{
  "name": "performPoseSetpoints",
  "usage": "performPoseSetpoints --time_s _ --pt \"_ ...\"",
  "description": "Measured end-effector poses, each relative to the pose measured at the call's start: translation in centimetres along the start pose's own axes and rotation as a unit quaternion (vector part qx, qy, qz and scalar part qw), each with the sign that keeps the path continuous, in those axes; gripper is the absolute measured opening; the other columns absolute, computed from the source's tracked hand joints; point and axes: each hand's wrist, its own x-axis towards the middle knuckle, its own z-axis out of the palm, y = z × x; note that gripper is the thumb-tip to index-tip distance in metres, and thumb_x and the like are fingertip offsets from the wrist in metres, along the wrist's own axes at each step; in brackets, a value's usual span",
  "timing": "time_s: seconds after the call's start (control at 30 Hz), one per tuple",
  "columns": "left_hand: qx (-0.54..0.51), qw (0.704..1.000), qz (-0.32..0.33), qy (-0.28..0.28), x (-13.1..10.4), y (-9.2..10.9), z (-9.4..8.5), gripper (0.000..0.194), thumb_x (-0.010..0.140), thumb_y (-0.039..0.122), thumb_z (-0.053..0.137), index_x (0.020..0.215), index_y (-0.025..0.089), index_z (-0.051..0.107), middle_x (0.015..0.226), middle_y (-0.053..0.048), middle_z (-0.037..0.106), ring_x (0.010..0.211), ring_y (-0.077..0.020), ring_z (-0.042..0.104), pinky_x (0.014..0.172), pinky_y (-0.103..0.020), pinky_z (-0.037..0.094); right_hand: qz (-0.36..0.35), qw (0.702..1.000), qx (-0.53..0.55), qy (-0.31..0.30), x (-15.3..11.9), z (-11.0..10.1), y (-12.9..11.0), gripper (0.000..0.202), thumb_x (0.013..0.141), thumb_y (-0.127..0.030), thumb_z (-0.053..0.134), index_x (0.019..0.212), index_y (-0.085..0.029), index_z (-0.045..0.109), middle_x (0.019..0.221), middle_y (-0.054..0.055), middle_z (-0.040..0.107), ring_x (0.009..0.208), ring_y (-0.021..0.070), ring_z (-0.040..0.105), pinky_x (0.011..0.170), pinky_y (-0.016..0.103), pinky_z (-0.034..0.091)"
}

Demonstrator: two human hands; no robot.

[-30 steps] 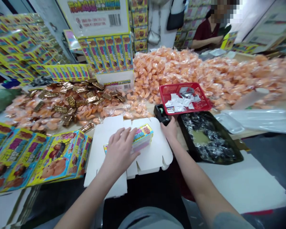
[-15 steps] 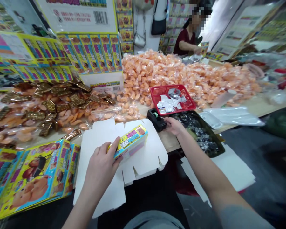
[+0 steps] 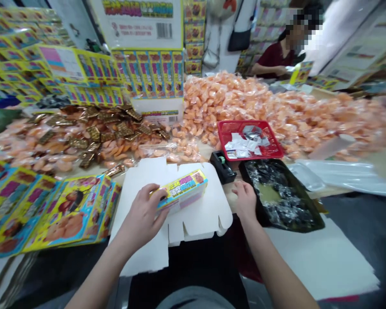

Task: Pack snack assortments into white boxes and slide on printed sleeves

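A long printed box (image 3: 188, 189), yellow and blue, lies tilted on white flat cartons (image 3: 204, 214). Around its left end my left hand (image 3: 147, 212) is closed, thumb on the near side. My right hand (image 3: 244, 198) is just below a black tape dispenser (image 3: 223, 168), between the cartons and a dark tray (image 3: 287, 197) of small clear-and-black packets. Its fingers are bent together at the tips, and whatever may be between them is too small to make out.
Behind the dispenser is a red basket (image 3: 251, 139) with white sachets. Orange bagged pieces (image 3: 228, 98) heap along the back, brown packets (image 3: 93, 133) at left. Flat printed boxes (image 3: 72, 210) lie front left. A person in dark red (image 3: 272, 60) sits at the back right.
My right hand has drawn back from the tape dispenser towards me. My left hand still holds the box on the cartons. The whole view has shifted towards the left.
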Motion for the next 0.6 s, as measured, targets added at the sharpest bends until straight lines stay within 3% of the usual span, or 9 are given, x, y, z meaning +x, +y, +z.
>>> performPoseSetpoints --time_s 0.07,0.2,0.3,0.4,0.6 --pt "0.019 1.000 0.016 0.014 -0.4 0.2 -0.1 0.029 0.088 0.020 0.053 0.117 0.018 0.052 0.122 -0.015 0.046 0.116 -0.0292 0.047 0.097 -0.048 0.044 0.015 0.998 0.021 -0.062 -2.6 -0.4 -2.1 0.034 0.076 -0.050 0.062 0.086 -0.018 0.064 0.076 0.000 0.061 0.066 0.0125 0.057 0.060 0.026 0.050" --pt "0.080 0.989 0.060 0.105 -1.3 0.4 0.5 0.032 0.087 0.013 0.058 0.117 0.023 0.058 0.108 -0.008 0.060 0.104 -0.0250 0.054 0.092 -0.044 0.046 0.012 0.960 0.038 -0.276 -8.3 1.5 -7.1 0.036 0.081 -0.042 0.065 0.109 -0.019 0.069 0.065 -0.003 0.059 0.052 0.0093 0.051 0.050 0.025 0.046" --pt "0.043 0.983 0.095 0.149 -2.1 0.3 0.7 0.034 0.084 0.006 0.060 0.115 0.021 0.059 0.103 -0.006 0.064 0.100 -0.0202 0.057 0.092 -0.036 0.049 0.031 0.922 0.051 -0.382 -11.5 4.6 -9.4 0.060 0.084 -0.039 0.063 0.140 -0.022 0.048 0.062 -0.006 0.059 0.047 0.0090 0.048 0.046 0.024 0.043" --pt "-0.012 0.985 0.100 0.140 -2.6 0.1 0.4 0.033 0.083 0.002 0.059 0.111 0.017 0.059 0.105 -0.008 0.063 0.106 -0.0198 0.057 0.097 -0.035 0.049 0.028 0.916 0.059 -0.396 -13.1 7.4 -9.7 0.075 0.085 -0.039 0.060 0.151 -0.020 0.029 0.063 -0.006 0.059 0.050 0.0097 0.050 0.048 0.024 0.043" --pt "-0.077 0.982 0.100 0.139 -3.3 -0.3 -0.3 0.034 0.081 0.001 0.055 0.112 0.014 0.057 0.104 -0.011 0.062 0.110 -0.0218 0.056 0.098 -0.038 0.050 0.025 0.933 0.032 -0.358 -14.3 8.8 -8.6 0.075 0.086 -0.039 0.059 0.151 -0.016 0.029 0.066 -0.005 0.061 0.055 0.0111 0.052 0.053 0.026 0.046"
